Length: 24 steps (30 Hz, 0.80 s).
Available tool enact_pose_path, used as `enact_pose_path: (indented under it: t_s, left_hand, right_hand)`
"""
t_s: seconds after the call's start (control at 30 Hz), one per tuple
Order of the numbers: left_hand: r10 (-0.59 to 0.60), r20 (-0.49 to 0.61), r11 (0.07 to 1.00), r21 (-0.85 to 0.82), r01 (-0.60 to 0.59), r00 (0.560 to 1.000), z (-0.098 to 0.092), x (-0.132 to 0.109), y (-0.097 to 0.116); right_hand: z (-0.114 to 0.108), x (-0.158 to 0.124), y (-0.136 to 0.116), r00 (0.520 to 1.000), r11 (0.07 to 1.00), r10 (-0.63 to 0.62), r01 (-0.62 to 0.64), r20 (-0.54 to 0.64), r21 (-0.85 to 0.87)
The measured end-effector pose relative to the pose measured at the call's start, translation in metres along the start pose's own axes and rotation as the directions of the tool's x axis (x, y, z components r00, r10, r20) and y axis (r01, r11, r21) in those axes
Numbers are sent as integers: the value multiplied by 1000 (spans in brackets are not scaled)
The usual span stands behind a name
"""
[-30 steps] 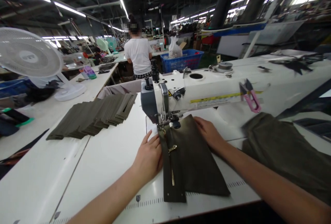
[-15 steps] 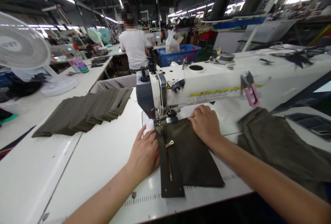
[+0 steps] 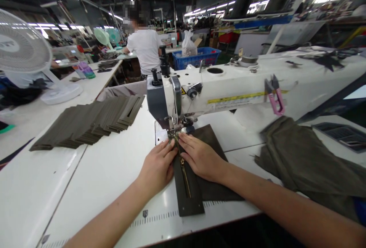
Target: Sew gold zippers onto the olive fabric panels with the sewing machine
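A dark olive fabric strip with a gold zipper (image 3: 185, 181) lies over a larger olive fabric panel (image 3: 213, 190), its far end under the presser foot of a white sewing machine (image 3: 228, 91). My left hand (image 3: 158, 162) rests on the strip's left edge, fingers stretched toward the needle. Across the zipper, my right hand (image 3: 201, 158) lies flat on the strip, fingertips close to the presser foot. The zipper pull sits between the two hands. Neither hand grips anything; both press the cloth from above.
A fanned stack of olive strips (image 3: 88, 122) lies on the left. More olive cloth (image 3: 309, 156) is heaped at right. Pink-handled snips (image 3: 275, 97) cling to the machine arm. A white fan (image 3: 25, 49), a blue crate (image 3: 197, 58) and a person in a white shirt (image 3: 146, 49) are beyond.
My right hand has moved left from the panel's far right onto the strip beside the zipper. The zipper pull has swung in line with the zipper. My left hand stays at the strip's edge.
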<state>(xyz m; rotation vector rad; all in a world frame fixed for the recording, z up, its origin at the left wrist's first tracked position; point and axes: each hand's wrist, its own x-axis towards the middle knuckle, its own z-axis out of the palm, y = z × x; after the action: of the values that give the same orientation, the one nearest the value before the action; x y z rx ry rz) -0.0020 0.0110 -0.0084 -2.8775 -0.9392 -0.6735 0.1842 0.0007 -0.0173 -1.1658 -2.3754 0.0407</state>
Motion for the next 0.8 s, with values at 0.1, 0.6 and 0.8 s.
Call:
enact_pose_path:
  t_s: [0.1,0.6,0.8]
  left_hand:
    - [-22,14,999,46,22,1000,-2,3,4]
    - [-69,-16,997,-21,69,997,1,1,9]
    - [-14,-2,1000,-21,14,1000,-1,5,10]
  right_hand:
    - [-1,1,-1,1000,1000,0,0,12,-26]
    - [-2,1,-2,1000,1000,-4,4,7,-26]
    - [0,0,1,999,998,-43,43,-5,-38]
